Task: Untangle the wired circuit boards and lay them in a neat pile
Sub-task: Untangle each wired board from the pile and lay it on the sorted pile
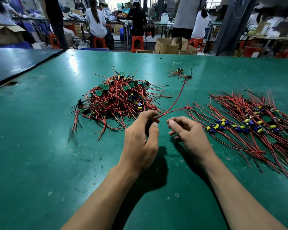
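One red wire (pixel 179 95) is pinched in the left hand (pixel 140 138) fingers and runs to a stray cluster (pixel 179 73) farther back on the tabletop (pixel 40 130). The right hand (pixel 188 135) is just beside it, fingers loosely curled and holding nothing. The tangled heap (pixel 116 98) is left and the neat pile (pixel 256 123) right. Best to draw the wire slowly, free any snags with the right hand, and lay the leads parallel.
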### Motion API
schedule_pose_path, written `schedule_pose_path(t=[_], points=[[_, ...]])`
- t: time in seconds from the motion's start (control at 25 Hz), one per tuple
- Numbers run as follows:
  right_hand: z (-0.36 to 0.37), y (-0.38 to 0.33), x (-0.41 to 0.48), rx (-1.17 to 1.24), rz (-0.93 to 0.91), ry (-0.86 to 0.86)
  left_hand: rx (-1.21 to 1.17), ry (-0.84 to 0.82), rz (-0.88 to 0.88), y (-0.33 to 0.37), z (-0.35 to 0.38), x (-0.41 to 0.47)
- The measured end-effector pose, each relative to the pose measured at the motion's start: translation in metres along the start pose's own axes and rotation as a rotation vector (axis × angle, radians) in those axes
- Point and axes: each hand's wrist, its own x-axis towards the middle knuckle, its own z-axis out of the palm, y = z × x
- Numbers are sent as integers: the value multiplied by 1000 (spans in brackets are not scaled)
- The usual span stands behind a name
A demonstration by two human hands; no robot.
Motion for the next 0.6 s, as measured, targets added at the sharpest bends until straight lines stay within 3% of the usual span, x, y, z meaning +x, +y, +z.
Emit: schedule_pose_path(t=[0.16, 0.4, 0.6], points=[[0, -6, -8, 77, 8, -191, -3, -51, 27, 5, 2, -1], [-3, -16, -7, 469, 67, -424, -21, -154, 91, 7, 3, 1], [-3, -16, -5, 380, -1, -330, -7, -151, 17, 0, 5, -1]])
